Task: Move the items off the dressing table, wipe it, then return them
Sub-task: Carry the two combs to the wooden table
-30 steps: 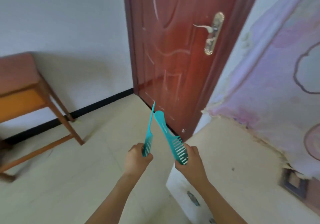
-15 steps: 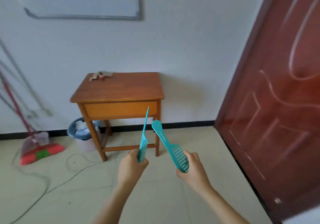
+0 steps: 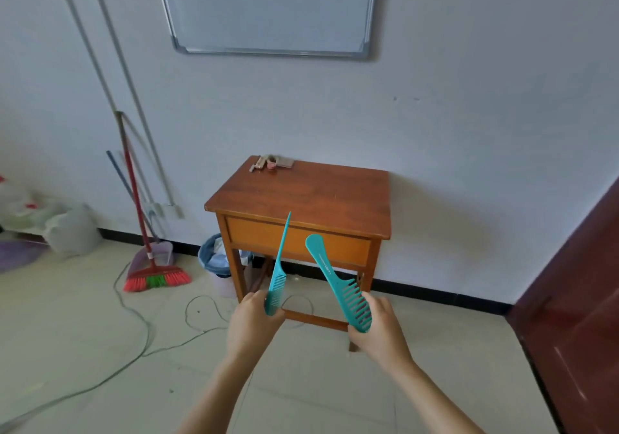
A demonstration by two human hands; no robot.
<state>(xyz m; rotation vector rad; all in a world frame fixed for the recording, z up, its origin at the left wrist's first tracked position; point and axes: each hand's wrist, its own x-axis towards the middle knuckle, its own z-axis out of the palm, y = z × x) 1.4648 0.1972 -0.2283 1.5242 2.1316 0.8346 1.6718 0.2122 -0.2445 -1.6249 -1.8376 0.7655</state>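
Here, the left hand (image 3: 253, 324) has its grip clenched on the toothed end of a slim teal plastic tail comb (image 3: 278, 276). The comb's thin pointed tail stands up and leans a little to the right. The right hand (image 3: 378, 329) grasps a broader teal plastic wide-tooth comb (image 3: 338, 283), likewise by its toothed end, with the rounded handle pointing up and to the left. The two combs do not touch. Both are held in the air in front of the body, over the pale tiled floor (image 3: 83, 350).

Beyond them stands the small brown wooden table with an orange drawer front (image 3: 301, 199). It is set against the white wall, well apart from the hands. On its top only a cluster of small items (image 3: 271, 164) shows, at the far left corner, too small to name. A blue waste bin (image 3: 214, 259) sits by the table's left legs, a red broom (image 3: 155, 276) leans further left, and a whiteboard (image 3: 268, 8) hangs above.

With the person facing the table and a comb in each hand, this looks like the return step, though I cannot tell whether the top has been wiped. The next move calls for stepping closer, bringing both combs over the table top, laying them flat beside the cluster, and only then loosening each grip.
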